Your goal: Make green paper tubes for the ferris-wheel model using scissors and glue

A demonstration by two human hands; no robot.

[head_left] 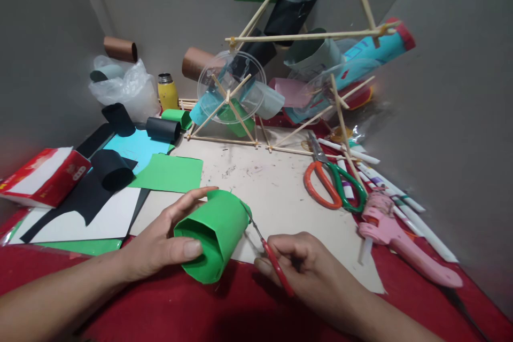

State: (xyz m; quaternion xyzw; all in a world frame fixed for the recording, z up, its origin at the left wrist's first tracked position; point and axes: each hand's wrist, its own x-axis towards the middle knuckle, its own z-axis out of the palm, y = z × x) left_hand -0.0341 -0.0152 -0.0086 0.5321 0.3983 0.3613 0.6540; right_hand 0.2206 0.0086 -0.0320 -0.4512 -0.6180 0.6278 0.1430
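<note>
From where I stand, the left hand [170, 243] is curled around a wide green paper tube [234, 224], its thumb pressed at the open near end and its fingers wrapped along the far side. The right hand [310, 267] pinches the red handles of a small pair of metal scissors [276, 266] between thumb and fingers, and the blades reach the tube's right-hand edge; I can't tell from here whether they are parted. The tube is held up above the front of a red-covered counter [172, 307], just over the near part of a flat beige sheet [280, 187]. To the right lie larger scissors [319, 154] with one orange and one green handle, a pink plastic glue gun [385, 231] and several white markers [425, 230]. Over on the left, a green rectangular paper sheet [172, 172] overlaps a bright blue sheet [136, 148], with short black paper tubes [163, 130] around them and a red-and-white packet [48, 176] near the edge. Behind, a yellow bottle [168, 93] stands beside a crumpled translucent plastic bag [128, 91], and thin wooden sticks [222, 140] form a frame near a clear round plastic disc [244, 67].
</note>
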